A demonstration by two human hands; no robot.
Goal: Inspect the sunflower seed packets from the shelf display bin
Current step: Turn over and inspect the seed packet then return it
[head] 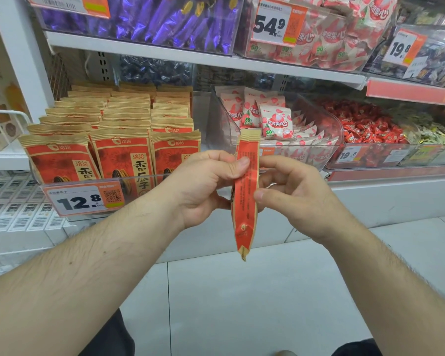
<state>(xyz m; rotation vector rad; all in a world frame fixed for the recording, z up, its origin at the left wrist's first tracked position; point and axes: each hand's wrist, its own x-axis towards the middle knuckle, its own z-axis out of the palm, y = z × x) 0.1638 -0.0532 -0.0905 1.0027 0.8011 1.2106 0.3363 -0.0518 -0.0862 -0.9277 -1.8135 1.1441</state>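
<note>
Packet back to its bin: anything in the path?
Nothing visible. Both hands, left hand and right hand, hold the packet edge-on in front of the shelf; the seed bin, lower left, is open-topped.

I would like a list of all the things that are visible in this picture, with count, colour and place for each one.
held seed packet: one, red and kraft brown, edge-on to the camera, between both hands, in front of the shelf
seed packets in the bin: many, three rows, red and brown, lower shelf left
price tag 12.8: one, white and orange, on that bin's front
strawberry snack packs: many, pink and white, clear bin at the centre
red wrapped candies: many, bin at the right
purple wrapped packs: many, upper shelf left
price tag 54.9: one, upper shelf centre
floor tiles: light grey, below
left hand: pinches the packet
right hand: pinches the packet
</note>
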